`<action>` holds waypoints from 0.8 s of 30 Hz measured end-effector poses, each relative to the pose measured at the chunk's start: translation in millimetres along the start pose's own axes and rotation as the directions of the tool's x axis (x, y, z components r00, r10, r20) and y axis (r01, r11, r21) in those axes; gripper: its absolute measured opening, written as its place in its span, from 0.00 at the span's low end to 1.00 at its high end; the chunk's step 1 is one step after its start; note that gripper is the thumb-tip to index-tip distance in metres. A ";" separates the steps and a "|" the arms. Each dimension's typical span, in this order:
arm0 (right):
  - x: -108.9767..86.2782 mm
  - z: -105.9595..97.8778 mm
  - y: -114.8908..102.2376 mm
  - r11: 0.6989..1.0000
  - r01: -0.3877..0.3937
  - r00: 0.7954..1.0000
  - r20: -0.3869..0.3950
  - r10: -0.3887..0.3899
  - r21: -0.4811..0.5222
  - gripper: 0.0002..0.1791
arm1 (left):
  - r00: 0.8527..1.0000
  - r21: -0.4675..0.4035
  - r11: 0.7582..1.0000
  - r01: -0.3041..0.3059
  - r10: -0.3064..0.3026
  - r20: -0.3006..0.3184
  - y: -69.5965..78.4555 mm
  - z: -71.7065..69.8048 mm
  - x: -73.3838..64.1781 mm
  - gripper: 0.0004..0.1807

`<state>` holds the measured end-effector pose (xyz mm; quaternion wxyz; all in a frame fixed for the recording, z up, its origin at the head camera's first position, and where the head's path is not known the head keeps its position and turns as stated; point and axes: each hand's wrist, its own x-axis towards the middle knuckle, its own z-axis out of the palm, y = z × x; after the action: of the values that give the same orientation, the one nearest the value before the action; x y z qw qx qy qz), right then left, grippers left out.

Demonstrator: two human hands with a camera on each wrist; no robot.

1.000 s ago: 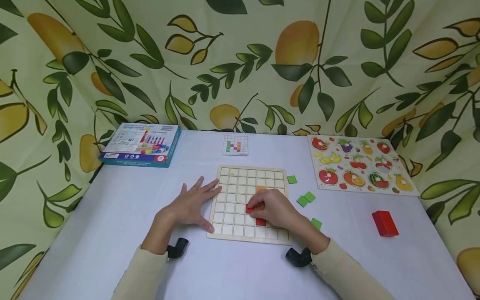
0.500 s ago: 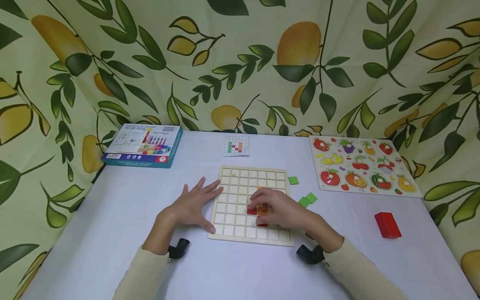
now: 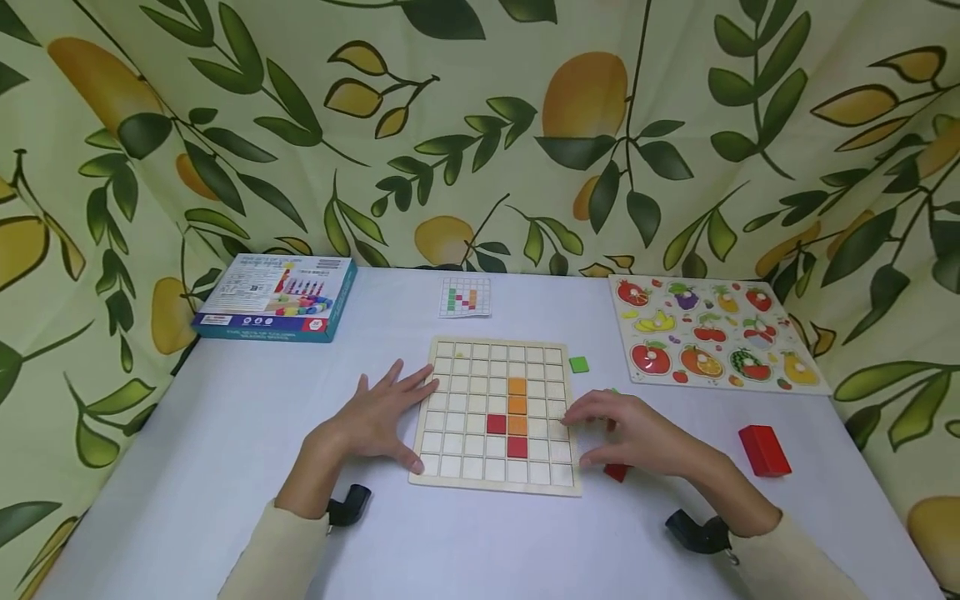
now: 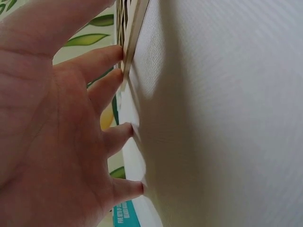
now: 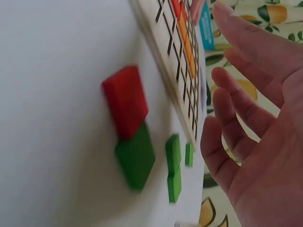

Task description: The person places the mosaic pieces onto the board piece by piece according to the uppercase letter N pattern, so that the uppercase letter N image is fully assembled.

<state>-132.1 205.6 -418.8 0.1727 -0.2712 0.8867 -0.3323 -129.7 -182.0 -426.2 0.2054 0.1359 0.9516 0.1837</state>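
Note:
A wooden grid board (image 3: 453,421) lies flat mid-table. Three orange tiles (image 3: 517,405) stand in one column on it, with a red tile (image 3: 517,447) below and another red tile (image 3: 496,424) to the left of the lowest orange one. My left hand (image 3: 375,417) rests spread at the board's left edge, its thumb and some fingertips touching it. Beside the right edge hovers my right hand (image 3: 637,433), fingers loosely bent and holding nothing. Under it a loose red tile (image 5: 125,101) touches a green tile (image 5: 136,158); more green tiles (image 5: 173,168) lie close by, mostly hidden in the head view.
A card with a coloured grid pattern (image 3: 465,297) lies behind the board. At the back left is a teal-edged box (image 3: 277,296), at the back right a fruit puzzle board (image 3: 720,333). A red block (image 3: 764,451) stands at the right, and a green tile (image 3: 579,365) lies by the board's upper right.
My right hand has let go of the red tile beside the orange column and moved right, off the board, uncovering the tiles. My left hand stays at the board's edge.

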 end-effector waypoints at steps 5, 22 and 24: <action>-18.6 -8.6 11.6 0.997 -0.069 0.997 -0.035 0.068 -0.025 0.25 | 1.000 -0.011 1.000 -0.010 0.010 -0.011 -0.2 -1.2 -0.1 0.68; -38.8 -1.5 30.2 0.993 -0.112 0.994 -0.005 0.112 0.019 0.22 | 0.999 -0.021 0.999 -0.038 0.038 -0.006 -1.9 1.0 1.3 0.67; -39.8 1.0 32.3 0.994 -0.111 0.994 -0.007 0.112 0.021 0.22 | 0.999 -0.022 0.999 -0.040 0.040 -0.003 -1.6 1.1 0.8 0.67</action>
<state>-111.9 249.3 -436.6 0.1903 -0.2181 0.8977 -0.3323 -130.2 -182.9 -428.1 0.2019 0.1522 0.9470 0.1984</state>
